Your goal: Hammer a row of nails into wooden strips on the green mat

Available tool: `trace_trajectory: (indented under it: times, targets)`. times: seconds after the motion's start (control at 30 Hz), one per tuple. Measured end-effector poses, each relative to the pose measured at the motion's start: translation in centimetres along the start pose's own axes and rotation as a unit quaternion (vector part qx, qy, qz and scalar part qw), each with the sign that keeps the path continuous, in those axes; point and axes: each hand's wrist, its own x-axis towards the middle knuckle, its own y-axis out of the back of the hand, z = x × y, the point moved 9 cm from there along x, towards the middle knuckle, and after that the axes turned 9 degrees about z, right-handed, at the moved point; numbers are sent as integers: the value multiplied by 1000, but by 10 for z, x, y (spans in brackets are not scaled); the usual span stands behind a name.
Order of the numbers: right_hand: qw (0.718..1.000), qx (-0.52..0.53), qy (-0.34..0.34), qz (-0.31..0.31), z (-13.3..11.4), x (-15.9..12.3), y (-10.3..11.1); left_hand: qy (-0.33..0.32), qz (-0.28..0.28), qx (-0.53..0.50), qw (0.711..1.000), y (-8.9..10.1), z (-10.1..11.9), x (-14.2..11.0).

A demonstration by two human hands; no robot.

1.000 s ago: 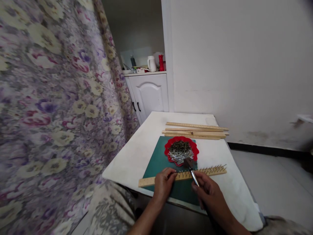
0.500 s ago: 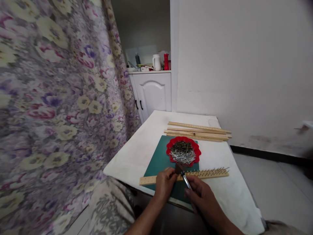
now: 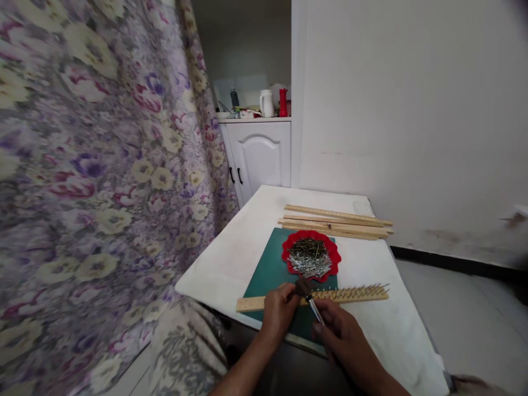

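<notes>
My left hand (image 3: 277, 311) rests on a light wooden strip (image 3: 251, 304), thumb and finger pinched at the end of a row of upright nails (image 3: 358, 291). What it pinches looks like a nail, mostly hidden by the fingers and the hammer head. In my right hand (image 3: 342, 335) is a hammer (image 3: 311, 302) with a bright metal neck, its dark head at the left fingertips; whether it touches the nail I cannot tell. To the left of that hand the strip shows small holes. Behind it, a red scalloped dish (image 3: 336, 258) holds many loose nails (image 3: 310, 258).
A green mat (image 3: 264, 269) lies under the dish and strip on a white-covered table (image 3: 223, 264). Several more wooden strips (image 3: 334, 225) lie at the back. A floral curtain (image 3: 103, 192) hangs at left; a white cabinet (image 3: 264, 159) stands beyond.
The hammer head has moved left and down from near the dish to my left fingertips. My left hand keeps its pinch on the strip. The view has shifted slightly.
</notes>
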Motion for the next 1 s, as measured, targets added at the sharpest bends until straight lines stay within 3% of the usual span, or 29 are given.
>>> trace_trajectory:
  times: [0.17, 0.5, 0.7, 0.87, 1.0]
  targets:
    - [1000, 20, -3, 14, -7, -1, 4, 6, 9, 3, 1000, 3, 2, -1]
    - [997, 28, -6, 73, -8, 3, 32, -1, -2, 0, 1000, 3, -1, -1]
    - [994, 54, 2, 97, -25, 0, 40, -18, -11, -21, 1000, 14, 3, 2]
    - [991, 61, 12, 115, -31, 1, 49, -74, 6, 42, 996, 31, 17, 30]
    - [993, 58, 14, 107, -28, 3, 50, -128, -16, 184, 974, 25, 27, 66]
